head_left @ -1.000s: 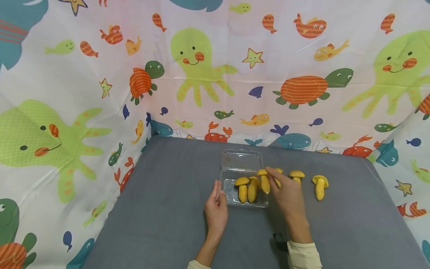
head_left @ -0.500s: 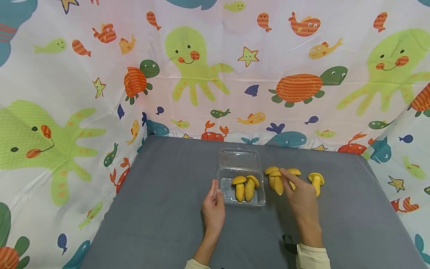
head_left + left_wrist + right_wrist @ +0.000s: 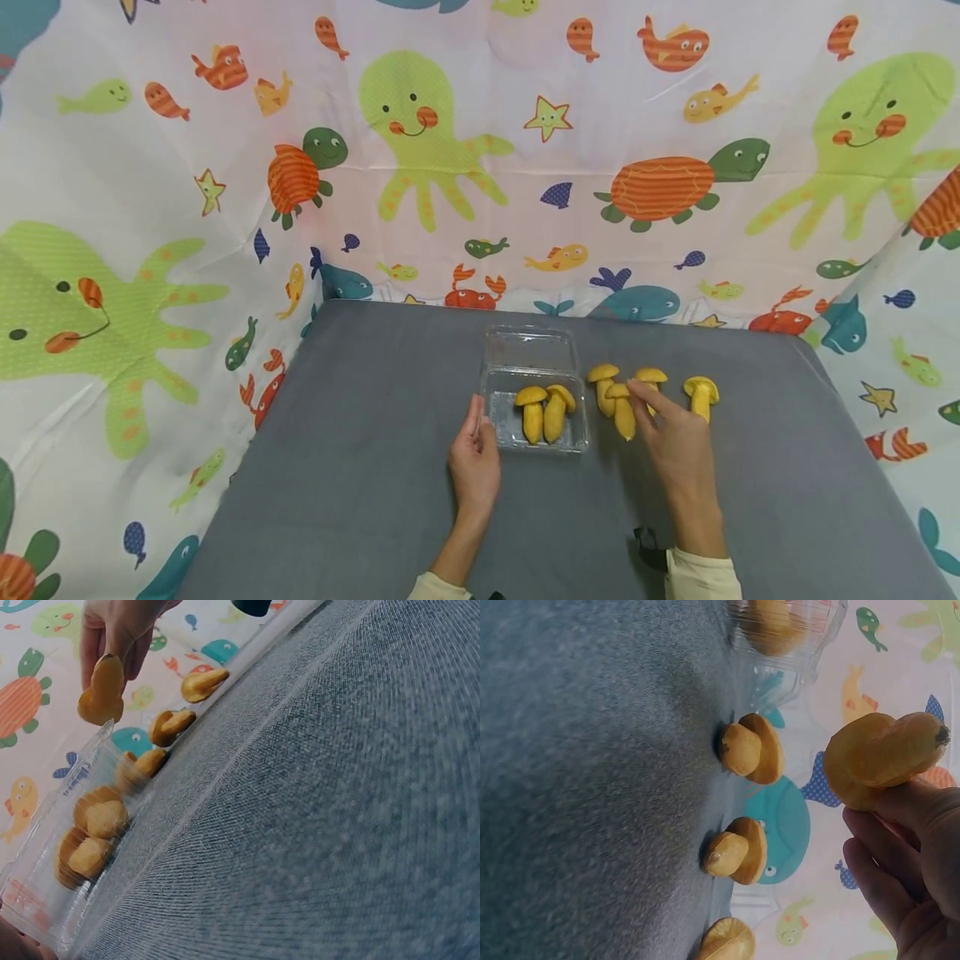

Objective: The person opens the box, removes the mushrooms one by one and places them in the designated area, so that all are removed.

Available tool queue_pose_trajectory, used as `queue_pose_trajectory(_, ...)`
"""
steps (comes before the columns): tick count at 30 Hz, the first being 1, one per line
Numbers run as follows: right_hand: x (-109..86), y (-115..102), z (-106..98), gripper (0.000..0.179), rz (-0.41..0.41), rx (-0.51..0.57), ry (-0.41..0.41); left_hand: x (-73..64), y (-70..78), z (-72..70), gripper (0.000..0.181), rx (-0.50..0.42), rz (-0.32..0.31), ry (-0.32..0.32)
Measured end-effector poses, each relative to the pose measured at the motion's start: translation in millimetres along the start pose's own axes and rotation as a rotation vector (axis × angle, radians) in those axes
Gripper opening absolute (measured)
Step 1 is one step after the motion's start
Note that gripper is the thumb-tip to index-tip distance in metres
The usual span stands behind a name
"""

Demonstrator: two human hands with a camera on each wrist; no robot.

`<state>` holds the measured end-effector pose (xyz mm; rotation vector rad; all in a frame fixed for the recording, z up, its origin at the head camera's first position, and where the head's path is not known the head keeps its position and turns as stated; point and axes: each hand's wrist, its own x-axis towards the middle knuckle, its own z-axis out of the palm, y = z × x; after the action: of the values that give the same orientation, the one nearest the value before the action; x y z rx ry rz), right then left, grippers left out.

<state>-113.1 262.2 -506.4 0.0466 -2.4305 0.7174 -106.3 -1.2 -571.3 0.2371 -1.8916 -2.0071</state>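
My right hand (image 3: pixel 678 442) pinches a yellow toy mushroom (image 3: pixel 624 417) between thumb and fingertips, raised off the table in the right wrist view. Just left of it is a clear plastic clamshell box (image 3: pixel 502 437), its lid (image 3: pixel 528 348) folded back. Side by side in the box lie two mushrooms (image 3: pixel 532 417), caps toward the back. My left hand (image 3: pixel 474 471) rests against the box's left side, its fingers straight. On the table beyond and right of the held mushroom are three others: one (image 3: pixel 602 385), a second (image 3: pixel 651 377) and a third (image 3: pixel 701 396).
A grey cloth (image 3: pixel 360 467) covers the table. A curtain (image 3: pixel 480 150) printed with sea animals rises along the back and both sides. At my right wrist a dark strap-like piece (image 3: pixel 648 548) shows beside the sleeve.
My right hand has moved right, carrying the held mushroom from the box's right edge out over the table. My left hand stays at the box. The head view has shifted slightly.
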Motion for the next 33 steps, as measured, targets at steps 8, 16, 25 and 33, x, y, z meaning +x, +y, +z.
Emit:
queue_pose_trajectory(8, -7.5, 0, -3, 0.034, -0.052, -0.021, 0.008, -0.6, -1.1, -0.8, 0.045, 0.003, -0.001, 0.003)
queue_pose_trajectory(16, -13.7, 2, -3, 0.035, -0.118, -0.039, -0.014, -0.5, -2.8, -0.5, 0.045, 0.001, 0.013, 0.002)
queue_pose_trajectory(25, -24.0, 0, 2, 0.029, -0.103, -0.060, -0.081, -0.6, -4.2, -1.5, 0.045, -0.010, 0.012, -0.001)
queue_pose_trajectory(33, -30.3, 0, 5, 0.027, -0.091, -0.084, -0.126, -1.0, -3.1, -1.3, 0.045, -0.003, 0.007, -0.001)
